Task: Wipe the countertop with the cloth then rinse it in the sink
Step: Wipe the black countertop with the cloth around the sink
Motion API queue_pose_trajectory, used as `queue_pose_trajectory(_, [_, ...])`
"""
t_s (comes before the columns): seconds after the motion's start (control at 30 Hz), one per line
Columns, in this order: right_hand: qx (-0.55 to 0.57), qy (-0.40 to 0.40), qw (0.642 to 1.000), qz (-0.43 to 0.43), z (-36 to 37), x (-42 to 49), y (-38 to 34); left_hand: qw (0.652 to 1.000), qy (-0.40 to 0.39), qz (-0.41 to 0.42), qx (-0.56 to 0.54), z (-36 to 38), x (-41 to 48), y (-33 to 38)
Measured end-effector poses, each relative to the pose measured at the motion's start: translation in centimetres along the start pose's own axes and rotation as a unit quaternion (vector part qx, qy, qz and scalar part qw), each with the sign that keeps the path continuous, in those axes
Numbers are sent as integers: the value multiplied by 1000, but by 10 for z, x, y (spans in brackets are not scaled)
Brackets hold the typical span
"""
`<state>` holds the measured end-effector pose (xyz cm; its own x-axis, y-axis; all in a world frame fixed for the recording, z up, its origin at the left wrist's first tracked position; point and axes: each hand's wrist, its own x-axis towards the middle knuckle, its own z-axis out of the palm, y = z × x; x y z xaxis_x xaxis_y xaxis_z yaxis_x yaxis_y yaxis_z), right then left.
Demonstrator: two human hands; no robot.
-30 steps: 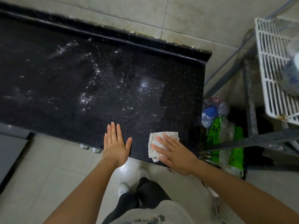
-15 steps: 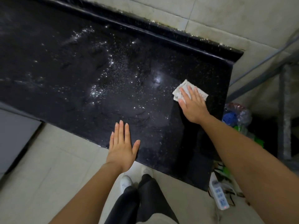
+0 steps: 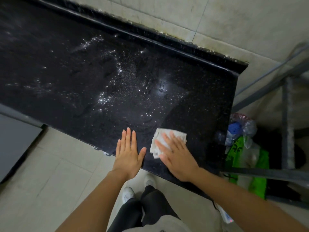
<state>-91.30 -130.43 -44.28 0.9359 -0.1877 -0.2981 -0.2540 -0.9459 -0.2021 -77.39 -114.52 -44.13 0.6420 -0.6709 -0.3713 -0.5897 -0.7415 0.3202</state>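
A black speckled countertop (image 3: 103,77) stretches from the left to its right end, glistening with wet streaks and droplets. A folded white cloth (image 3: 158,141) lies near the counter's front edge. My right hand (image 3: 175,154) presses flat on top of the cloth, fingers spread and slightly blurred. My left hand (image 3: 128,153) rests flat on the counter's front edge just left of the cloth, holding nothing. No sink is in view.
A raised black backsplash (image 3: 167,41) runs along the tiled wall. Right of the counter's end are plastic bags (image 3: 242,143), green and clear, beside a grey metal frame (image 3: 287,124). A white power strip (image 3: 225,215) lies on the tiled floor.
My right hand has drawn the cloth back from the far right part of the counter to the front edge, close to the left hand. The left hand has stayed put.
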Motion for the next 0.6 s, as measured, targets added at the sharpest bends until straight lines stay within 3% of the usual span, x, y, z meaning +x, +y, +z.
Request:
queue_pose_trajectory(0.13, [-55, -30, 990, -126, 2, -14, 22, 998, 16, -6, -53, -4, -2, 1])
queue_pose_trajectory(0.2, [-44, -54, 989, -132, -7, -4, 39, 997, 31, -15, -69, -4, -2, 3])
queue_pose_trajectory(0.4, [37, -10, 997, 72, -35, 44, 82, 991, 81, -60, -92, -14, 11, 4])
queue_pose_trajectory(0.6, [123, 45, 956, 264, -65, 99, 130, 987, 74, -129, -56, -30, 36, -23])
